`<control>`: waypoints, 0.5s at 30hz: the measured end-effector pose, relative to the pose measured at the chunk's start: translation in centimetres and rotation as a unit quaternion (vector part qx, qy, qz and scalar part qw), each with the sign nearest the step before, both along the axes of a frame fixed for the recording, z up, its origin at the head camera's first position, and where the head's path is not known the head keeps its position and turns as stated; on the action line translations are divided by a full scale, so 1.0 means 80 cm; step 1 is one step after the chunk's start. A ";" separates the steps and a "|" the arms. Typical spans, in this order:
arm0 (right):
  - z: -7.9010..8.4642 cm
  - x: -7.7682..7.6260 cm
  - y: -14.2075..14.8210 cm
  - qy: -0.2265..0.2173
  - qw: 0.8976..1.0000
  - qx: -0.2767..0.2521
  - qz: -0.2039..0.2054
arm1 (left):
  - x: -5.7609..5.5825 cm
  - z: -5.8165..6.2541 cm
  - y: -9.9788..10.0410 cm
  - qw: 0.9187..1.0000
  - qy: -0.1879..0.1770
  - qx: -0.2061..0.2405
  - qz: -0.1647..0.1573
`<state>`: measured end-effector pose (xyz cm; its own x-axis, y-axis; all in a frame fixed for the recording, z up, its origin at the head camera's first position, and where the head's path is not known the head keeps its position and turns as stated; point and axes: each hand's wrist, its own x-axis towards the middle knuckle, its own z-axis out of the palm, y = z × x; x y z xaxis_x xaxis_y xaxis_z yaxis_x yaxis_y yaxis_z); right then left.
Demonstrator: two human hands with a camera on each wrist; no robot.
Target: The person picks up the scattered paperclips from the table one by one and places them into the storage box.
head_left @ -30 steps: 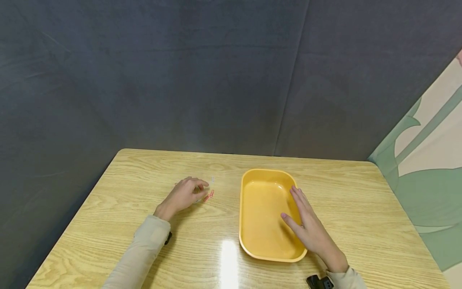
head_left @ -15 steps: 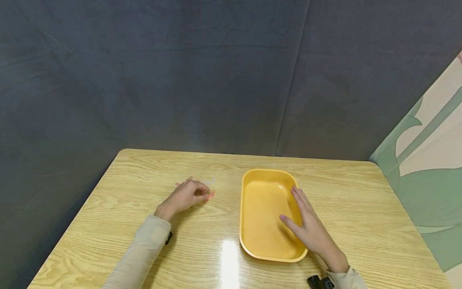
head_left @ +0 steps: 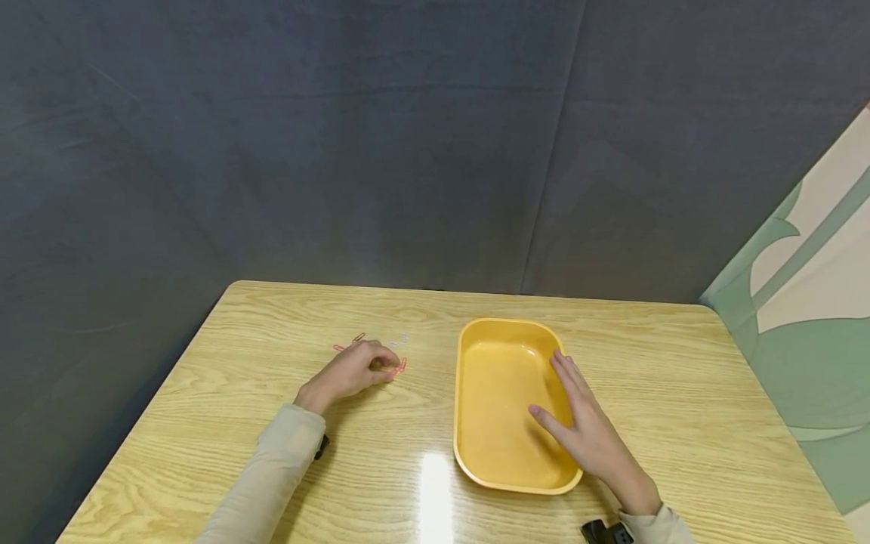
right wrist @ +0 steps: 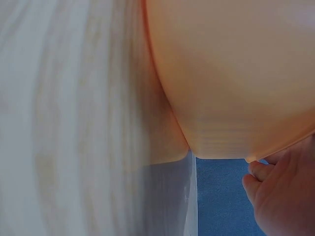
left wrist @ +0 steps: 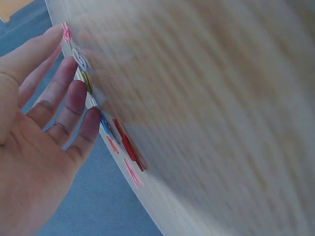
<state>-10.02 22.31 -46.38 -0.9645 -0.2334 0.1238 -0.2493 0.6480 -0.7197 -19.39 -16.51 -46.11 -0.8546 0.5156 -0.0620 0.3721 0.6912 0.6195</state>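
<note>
On the left of the table, my left hand (head_left: 348, 370) reaches low over a scatter of small paper clips. Its thumb and index fingertips stand slightly apart, right at some pink paper clips (head_left: 404, 365). The left wrist view shows the thumb tip beside a pink paper clip (left wrist: 67, 32), with white (left wrist: 79, 59), yellow (left wrist: 86, 82), blue (left wrist: 104, 124) and red paper clips (left wrist: 129, 146) along the other fingers. My right hand (head_left: 590, 434) lies spread at the right side of a yellow plastic tray (head_left: 506, 423), fingers along its rim, thumb over the inside.
Beyond the left hand lie a dark red paper clip (head_left: 359, 337), a pink one (head_left: 337, 347) and a pale one (head_left: 405, 338). A dark curtain (head_left: 381, 151) hangs behind the wooden table (head_left: 652, 363). A patterned wall (head_left: 802, 363) is at the right.
My left thumb and index finger have drawn down to the pink paper clips, uncovering the dark red clip behind the hand. The right hand and tray stay the same.
</note>
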 end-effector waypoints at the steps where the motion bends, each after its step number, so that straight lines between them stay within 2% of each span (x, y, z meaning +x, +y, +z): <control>1: 0.000 0.000 0.000 -0.001 1.000 0.000 -0.001 | 0.000 0.000 0.001 1.000 0.003 -0.003 -0.001; 15: 0.002 0.000 0.000 -0.004 1.000 0.000 0.000 | -0.004 0.003 0.007 1.000 -0.004 -0.030 0.005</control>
<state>-9.99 22.31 -46.26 -0.9652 -0.2343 0.1160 -0.2441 0.6481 -0.7214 -19.72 -15.96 -45.88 -0.8587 0.5026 -0.1001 0.3602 0.7309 0.5797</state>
